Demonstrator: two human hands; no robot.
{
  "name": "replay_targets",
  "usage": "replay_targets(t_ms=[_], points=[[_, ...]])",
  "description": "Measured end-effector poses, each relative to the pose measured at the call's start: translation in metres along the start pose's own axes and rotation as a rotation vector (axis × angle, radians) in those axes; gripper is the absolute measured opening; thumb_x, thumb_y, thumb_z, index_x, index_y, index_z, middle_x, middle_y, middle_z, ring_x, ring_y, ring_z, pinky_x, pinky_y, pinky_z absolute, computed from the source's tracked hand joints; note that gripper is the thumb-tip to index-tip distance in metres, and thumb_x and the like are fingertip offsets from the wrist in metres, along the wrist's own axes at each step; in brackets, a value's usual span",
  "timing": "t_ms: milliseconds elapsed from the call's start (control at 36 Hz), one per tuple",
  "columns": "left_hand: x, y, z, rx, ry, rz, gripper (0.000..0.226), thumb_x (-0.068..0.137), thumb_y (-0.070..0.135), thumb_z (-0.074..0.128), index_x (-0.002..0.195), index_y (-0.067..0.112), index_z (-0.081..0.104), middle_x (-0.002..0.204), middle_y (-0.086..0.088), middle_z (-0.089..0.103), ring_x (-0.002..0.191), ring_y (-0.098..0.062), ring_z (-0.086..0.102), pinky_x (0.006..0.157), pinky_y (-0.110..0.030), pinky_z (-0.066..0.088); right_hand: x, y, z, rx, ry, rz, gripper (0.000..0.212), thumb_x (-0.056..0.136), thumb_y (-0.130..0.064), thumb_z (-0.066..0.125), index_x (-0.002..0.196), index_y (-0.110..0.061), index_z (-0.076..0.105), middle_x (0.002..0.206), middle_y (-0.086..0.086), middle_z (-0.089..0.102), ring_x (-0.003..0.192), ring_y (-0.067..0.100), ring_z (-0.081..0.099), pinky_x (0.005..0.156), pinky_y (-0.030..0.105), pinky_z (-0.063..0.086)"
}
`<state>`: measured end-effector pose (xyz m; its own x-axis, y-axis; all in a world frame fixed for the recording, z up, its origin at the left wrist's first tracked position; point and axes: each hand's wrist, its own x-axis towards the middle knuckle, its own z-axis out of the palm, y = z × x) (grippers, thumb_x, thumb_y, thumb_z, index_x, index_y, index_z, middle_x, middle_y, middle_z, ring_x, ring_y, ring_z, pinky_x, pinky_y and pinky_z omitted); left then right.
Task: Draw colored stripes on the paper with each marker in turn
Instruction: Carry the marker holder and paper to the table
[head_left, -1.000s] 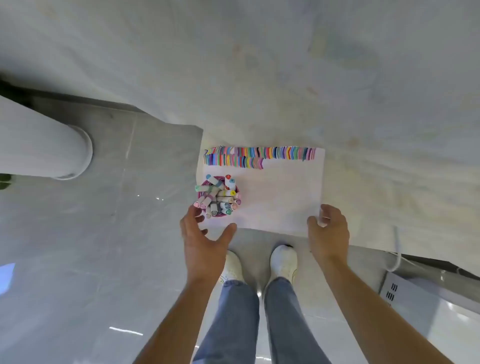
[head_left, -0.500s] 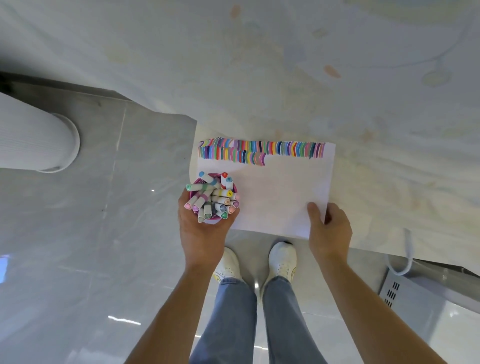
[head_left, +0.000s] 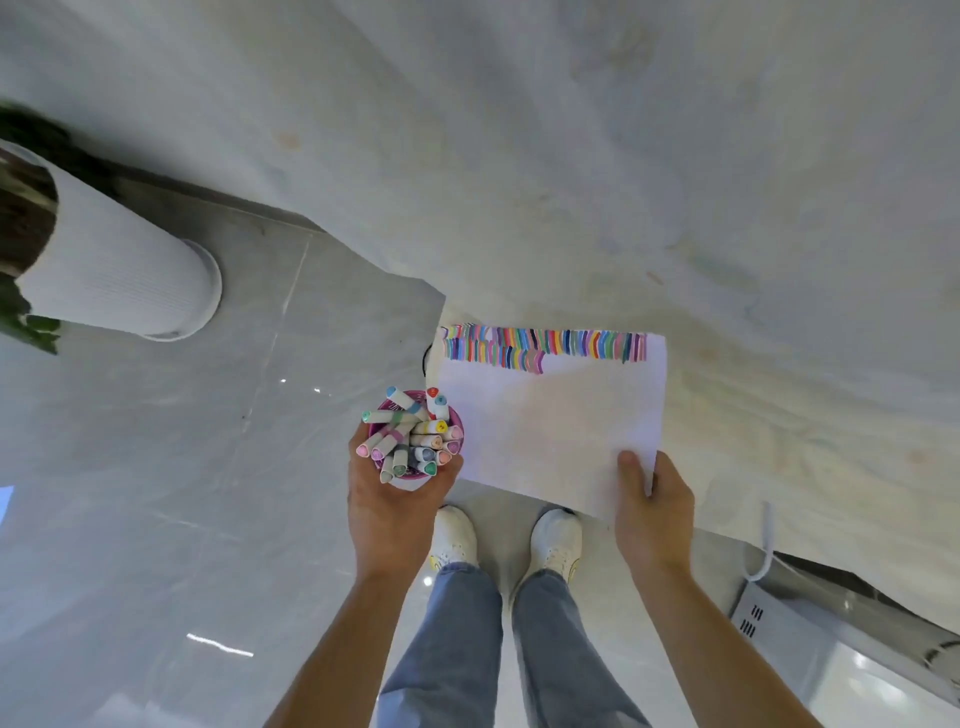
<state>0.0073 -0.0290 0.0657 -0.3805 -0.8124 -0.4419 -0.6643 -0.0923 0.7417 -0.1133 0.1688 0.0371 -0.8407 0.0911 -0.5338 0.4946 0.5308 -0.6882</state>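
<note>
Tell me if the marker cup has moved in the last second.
Yes. The left hand has pulled the marker cup left, off the table edge.

It was a tidy indoor room, whether home or office could not be told, with a glossy grey tiled floor (head_left: 156, 467), a pale marble-patterned surface (head_left: 623, 156), a white ribbed planter (head_left: 119, 280) holding a green plant (head_left: 31, 327), and a white vented box (head_left: 779, 629).

One head-worn wide-angle view looks steeply down, close over the table (head_left: 675, 156).

bright, even light; glare spots on the floor (head_left: 218, 644); edges bent and softly blurred.
</note>
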Motion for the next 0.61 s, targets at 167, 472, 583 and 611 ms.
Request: replay_targets(t_ms=[167, 472, 583, 611], points=[[-0.029, 0.021, -0.045, -0.047, 0.069, -0.037, 0.074, 0.064, 0.031, 0.093, 0.121, 0.047, 0.048, 0.115, 0.018, 0.065, 0.103, -0.007, 0.066, 0.085, -0.032, 0.056, -0.035, -0.042, -0.02, -0.042, -0.057, -0.045, 0.026, 0.104, -0.021, 0.055, 0.089, -0.002, 0.063, 0.079, 0.012, 0.065, 0.069, 0.023, 0.054, 0.06, 0.033, 0.041], [-0.095, 0.081, -0.138, -0.217, 0.259, -0.051, 0.065, 0.065, 0.031, 0.092, 0.115, 0.045, 0.053, 0.109, 0.018, 0.067, 0.098, -0.001, 0.065, 0.087, -0.036, 0.054, -0.104, -0.139, -0.056, -0.029, -0.227, -0.21, 0.018, 0.102, -0.015, 0.057, 0.088, -0.009, 0.066, 0.082, 0.004, 0.069, 0.073, 0.018, 0.061, 0.06, 0.024, 0.046], [-0.121, 0.093, -0.173, -0.277, 0.346, -0.056, 0.062, 0.065, 0.037, 0.093, 0.115, 0.041, 0.056, 0.107, 0.019, 0.069, 0.095, -0.001, 0.067, 0.088, -0.038, 0.055, -0.121, -0.163, -0.062, -0.068, -0.299, -0.256, 0.015, 0.103, -0.02, 0.057, 0.098, -0.013, 0.069, 0.092, 0.0, 0.072, 0.086, 0.019, 0.067, 0.072, 0.033, 0.051], [-0.129, 0.095, -0.182, -0.29, 0.365, -0.059, 0.063, 0.065, 0.038, 0.093, 0.115, 0.04, 0.056, 0.107, 0.019, 0.069, 0.095, -0.001, 0.067, 0.088, -0.038, 0.055, -0.126, -0.169, -0.063, -0.078, -0.314, -0.272, 0.015, 0.103, -0.02, 0.057, 0.099, -0.012, 0.069, 0.092, -0.001, 0.072, 0.085, 0.018, 0.067, 0.069, 0.032, 0.05]])
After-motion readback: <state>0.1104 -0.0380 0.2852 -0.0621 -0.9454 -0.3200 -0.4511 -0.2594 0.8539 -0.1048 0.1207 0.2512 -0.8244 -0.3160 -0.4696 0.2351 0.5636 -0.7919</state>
